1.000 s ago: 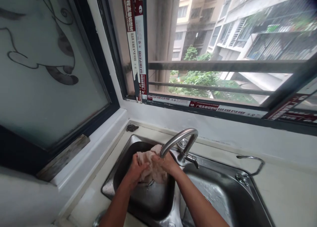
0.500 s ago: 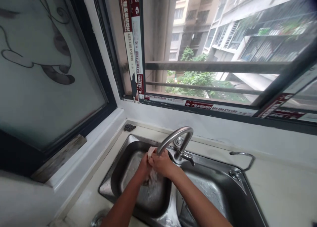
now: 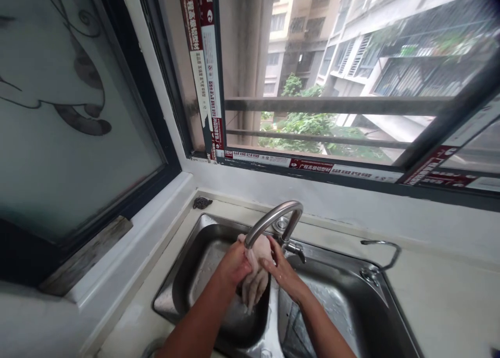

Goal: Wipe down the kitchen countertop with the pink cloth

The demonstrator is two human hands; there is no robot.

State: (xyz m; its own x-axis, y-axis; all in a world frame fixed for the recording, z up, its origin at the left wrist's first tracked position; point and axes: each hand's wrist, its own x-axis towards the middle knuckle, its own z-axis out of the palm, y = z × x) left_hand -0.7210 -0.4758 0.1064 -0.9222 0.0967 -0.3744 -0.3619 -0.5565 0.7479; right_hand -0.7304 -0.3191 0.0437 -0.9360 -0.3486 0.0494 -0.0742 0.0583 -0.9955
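A wet, pale pinkish cloth (image 3: 258, 267) hangs bunched under the faucet spout (image 3: 269, 220), over the left basin (image 3: 207, 259). My left hand (image 3: 235, 264) is closed on its left side. With thumb and fingers apart around the cloth's right side, my right hand (image 3: 284, 273) holds it from there. The lower folds droop toward the basin floor and look darker and greyish. Part of the cloth's top is hidden behind the spout.
The faucet lever (image 3: 297, 249) stands behind the divider, near my right hand. A right basin (image 3: 332, 295) adjoins it. A dark scouring pad (image 3: 202, 202) lies in the back left corner. A bent metal tube (image 3: 390, 251) rises at the back right. The window frame (image 3: 312, 166) runs behind.
The cloth has been opened out from a tight bunch and hangs broader. My right hand has moved to the right and lower, and my left hand has shifted slightly right.
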